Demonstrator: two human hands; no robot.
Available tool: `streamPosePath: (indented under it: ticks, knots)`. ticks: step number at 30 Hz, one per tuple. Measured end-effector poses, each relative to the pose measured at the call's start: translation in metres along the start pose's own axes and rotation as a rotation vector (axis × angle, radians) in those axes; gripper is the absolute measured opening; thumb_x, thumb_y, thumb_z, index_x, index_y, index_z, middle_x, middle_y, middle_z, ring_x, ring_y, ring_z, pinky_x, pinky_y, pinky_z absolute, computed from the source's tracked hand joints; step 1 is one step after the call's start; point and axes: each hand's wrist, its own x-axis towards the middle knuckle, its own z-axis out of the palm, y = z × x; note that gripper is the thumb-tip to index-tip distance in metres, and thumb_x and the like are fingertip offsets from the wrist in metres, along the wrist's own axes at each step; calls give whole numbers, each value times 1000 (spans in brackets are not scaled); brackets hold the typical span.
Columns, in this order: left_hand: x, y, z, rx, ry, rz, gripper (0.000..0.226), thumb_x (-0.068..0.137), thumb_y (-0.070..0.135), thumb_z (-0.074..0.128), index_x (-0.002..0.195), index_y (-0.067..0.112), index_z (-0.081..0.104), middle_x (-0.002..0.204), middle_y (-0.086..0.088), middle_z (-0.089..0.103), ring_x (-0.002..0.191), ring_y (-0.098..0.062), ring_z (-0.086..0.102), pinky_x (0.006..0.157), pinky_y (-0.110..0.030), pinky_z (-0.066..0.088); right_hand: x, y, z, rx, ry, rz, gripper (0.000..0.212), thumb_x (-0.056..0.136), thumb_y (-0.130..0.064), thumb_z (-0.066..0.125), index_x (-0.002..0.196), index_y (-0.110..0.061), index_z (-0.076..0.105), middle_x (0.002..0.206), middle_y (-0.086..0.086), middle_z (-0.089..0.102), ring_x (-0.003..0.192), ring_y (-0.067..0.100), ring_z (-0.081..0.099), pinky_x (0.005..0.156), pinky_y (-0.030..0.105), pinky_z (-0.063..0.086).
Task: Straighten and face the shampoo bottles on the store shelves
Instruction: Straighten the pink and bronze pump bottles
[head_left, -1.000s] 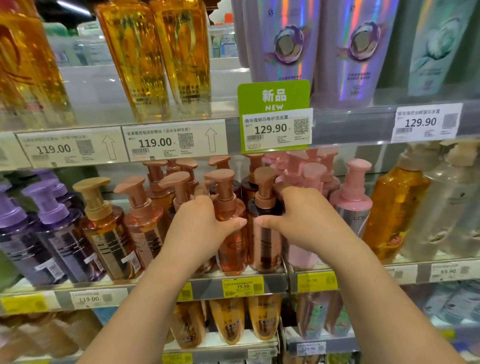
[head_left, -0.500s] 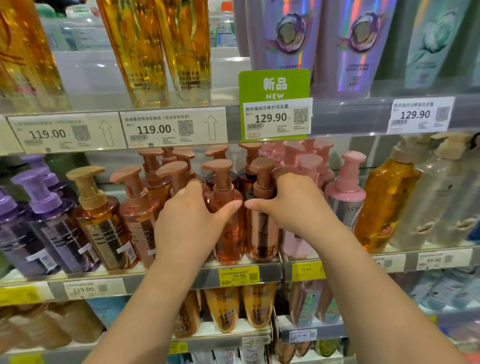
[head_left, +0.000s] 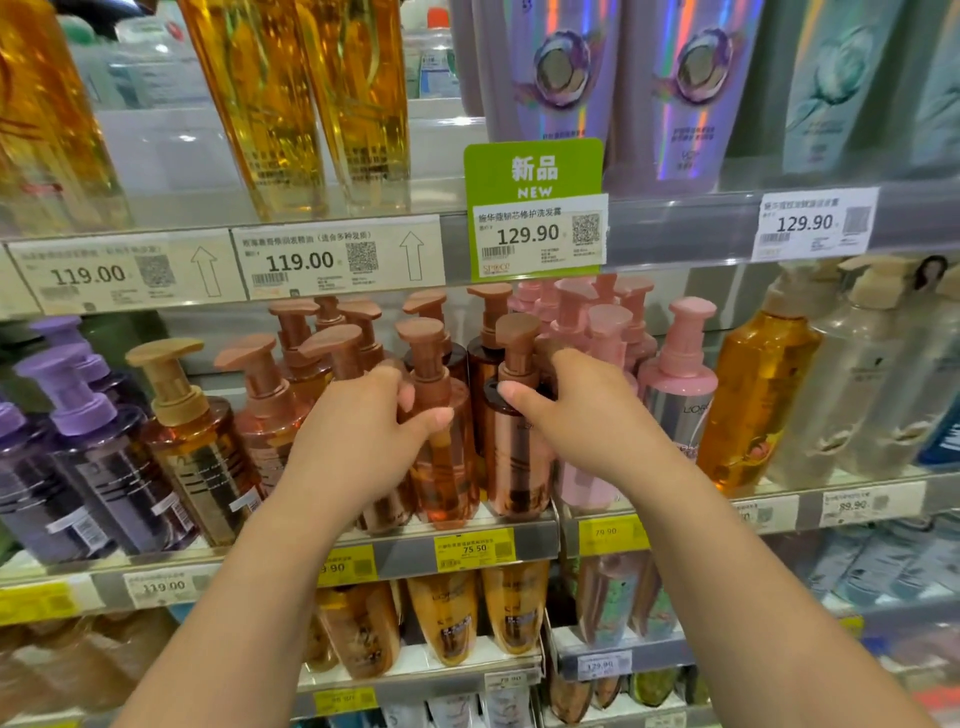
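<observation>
Two hands grip pump bottles: left hand (head_left: 358, 436) amber bottle (head_left: 447, 467), right hand (head_left: 587, 415) copper bottle (head_left: 517, 467).

The left hand (head_left: 363, 441) now sits lower and further left on the amber pump bottle (head_left: 447, 447), its thumb pointing right across the bottle's front rather than meeting the other thumb. The right hand (head_left: 582, 415) has slid off the front of the rose-gold pump bottle (head_left: 517, 441) toward its right shoulder, thumb on the dark collar. A gap now shows between the two thumbs, which were nearly touching half a second ago.
</observation>
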Motion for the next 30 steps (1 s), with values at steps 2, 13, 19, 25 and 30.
streamPosePath:
  ticks: [2, 13, 19, 25, 30]
  knots:
    - [0, 4, -2, 0, -13, -11, 40, 84, 54, 66, 78, 23, 42, 68, 8, 54, 73, -19, 57, 56, -32, 40, -2, 2, 0, 21, 57, -8, 41, 94, -47, 61, 124, -19, 60, 111, 1, 68, 93, 17, 61, 72, 28, 43]
    - [5, 14, 4, -63, -78, -72, 48, 74, 53, 77, 92, 21, 46, 81, 7, 53, 85, -21, 55, 66, -31, 40, -7, 8, 3, 21, 53, -37, 55, 89, -46, 70, 135, -19, 56, 130, 1, 66, 121, 20, 59, 89, 25, 42]
    - [8, 17, 2, -89, -161, -63, 44, 80, 48, 74, 89, 19, 42, 78, 0, 60, 67, -11, 57, 54, -29, 40, -5, 10, 3, 28, 71, -52, 50, 91, -46, 68, 134, -24, 58, 128, -2, 67, 119, 19, 59, 83, 24, 39]
    - [4, 17, 11, -30, -10, -80, 54, 72, 63, 73, 74, 17, 44, 71, 0, 54, 68, -15, 55, 50, -28, 35, -3, 11, 0, 24, 22, -70, 55, 91, -46, 66, 141, -26, 53, 135, -3, 63, 124, 18, 56, 89, 25, 41]
    - [9, 18, 3, -37, -52, -57, 54, 71, 60, 76, 71, 22, 37, 74, 1, 54, 66, -9, 46, 59, -32, 38, 0, 10, -3, -31, 38, -52, 51, 87, -51, 70, 130, -23, 61, 123, -2, 69, 110, 18, 62, 81, 25, 45]
